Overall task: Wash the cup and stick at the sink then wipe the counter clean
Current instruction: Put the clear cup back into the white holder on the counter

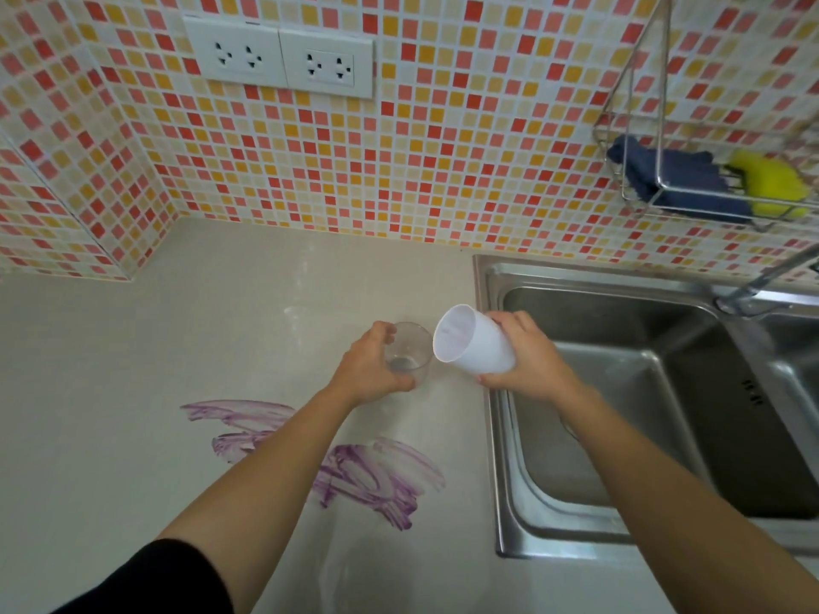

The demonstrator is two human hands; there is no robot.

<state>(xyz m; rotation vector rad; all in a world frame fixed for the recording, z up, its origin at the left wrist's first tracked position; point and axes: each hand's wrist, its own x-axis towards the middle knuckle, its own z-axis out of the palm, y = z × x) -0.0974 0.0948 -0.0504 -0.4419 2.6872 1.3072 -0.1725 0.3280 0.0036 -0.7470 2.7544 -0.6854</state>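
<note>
My left hand (370, 367) grips a clear plastic cup (410, 353) that stands upright on the pale counter (133, 392), just left of the sink. My right hand (527, 361) holds a white cup (472, 341) tipped on its side, its open mouth facing left toward the clear cup. The two cups are close together, and I cannot tell whether they touch. Purple smears (368, 476) streak the counter nearer to me, under my left forearm. No stick is in view.
A steel sink (620, 436) lies to the right, with its faucet (762, 281) at the far right. A wire rack (709, 188) on the tiled wall holds a blue cloth (673, 179) and a yellow sponge (771, 183). Wall sockets (283, 57) sit above the counter.
</note>
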